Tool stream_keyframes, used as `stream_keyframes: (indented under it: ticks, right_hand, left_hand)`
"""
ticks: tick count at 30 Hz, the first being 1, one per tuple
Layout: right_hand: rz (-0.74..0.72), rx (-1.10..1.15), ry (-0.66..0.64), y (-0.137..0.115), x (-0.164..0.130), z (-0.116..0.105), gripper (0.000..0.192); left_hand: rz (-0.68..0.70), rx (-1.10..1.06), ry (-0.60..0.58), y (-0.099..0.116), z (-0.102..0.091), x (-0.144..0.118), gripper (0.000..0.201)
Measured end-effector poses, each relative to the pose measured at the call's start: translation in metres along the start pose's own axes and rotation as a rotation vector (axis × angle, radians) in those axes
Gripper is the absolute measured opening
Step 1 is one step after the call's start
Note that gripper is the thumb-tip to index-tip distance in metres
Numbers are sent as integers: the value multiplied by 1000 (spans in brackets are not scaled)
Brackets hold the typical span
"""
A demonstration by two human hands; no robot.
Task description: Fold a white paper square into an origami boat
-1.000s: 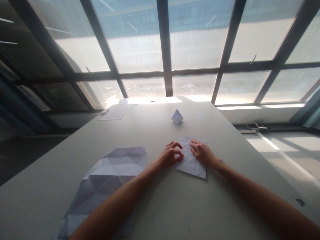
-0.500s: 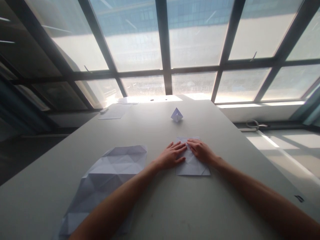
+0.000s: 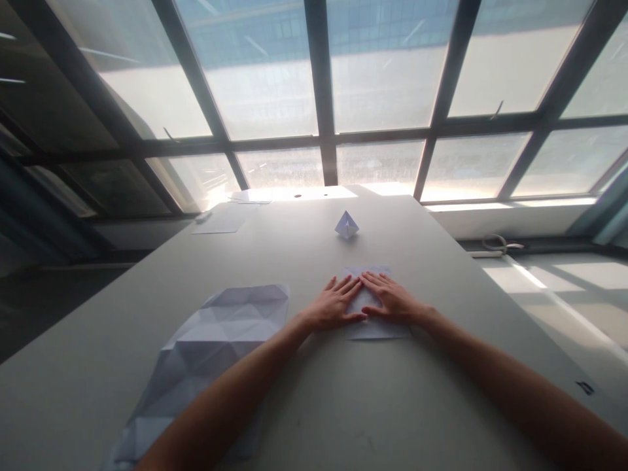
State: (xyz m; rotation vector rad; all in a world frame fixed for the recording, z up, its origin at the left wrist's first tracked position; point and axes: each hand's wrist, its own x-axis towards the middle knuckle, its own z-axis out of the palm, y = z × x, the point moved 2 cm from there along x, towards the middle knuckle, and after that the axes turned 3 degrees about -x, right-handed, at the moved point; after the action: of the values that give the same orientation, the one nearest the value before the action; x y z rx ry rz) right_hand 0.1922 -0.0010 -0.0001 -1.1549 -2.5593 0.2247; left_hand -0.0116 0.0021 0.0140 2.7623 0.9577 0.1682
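Observation:
A small white folded paper square [image 3: 371, 328] lies flat on the grey table [image 3: 343, 405] in front of me. My left hand [image 3: 335, 305] rests palm down on its left part, fingers spread. My right hand [image 3: 392, 301] lies flat on its right part, fingers pointing up and left. The two hands nearly touch over the middle of the paper. Neither hand grips anything.
A large creased white sheet [image 3: 206, 353] lies at the near left. A small folded paper boat [image 3: 347, 225] stands farther back at centre. Flat sheets [image 3: 220, 224] lie at the far left by the window. A black mark [image 3: 583, 387] sits near the right table edge.
The small paper turned from a skewed angle to square with me. My left hand uncurled and both hands flattened onto it.

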Motion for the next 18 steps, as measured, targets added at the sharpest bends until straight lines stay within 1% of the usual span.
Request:
stream_keyframes:
  ticks: [2,5,9,13,18]
  right_hand:
    - [-1,2,-23,-1,0,-2,90]
    - [-5,5,-41,-1,-1,-3,93]
    - [-20,9,-36,-2,-1,-5,91]
    - [-21,26,-4,-2,-1,-5,87]
    - [-18,43,25,-3,-1,-5,83]
  left_hand:
    - [11,13,-13,0,-1,-1,85]
    - [9,18,-26,-1,0,0,85]
    - [-1,-5,5,-3,2,1,84]
    - [8,-44,37,-4,4,2,84]
    - [-1,-71,76,-4,1,2,82]
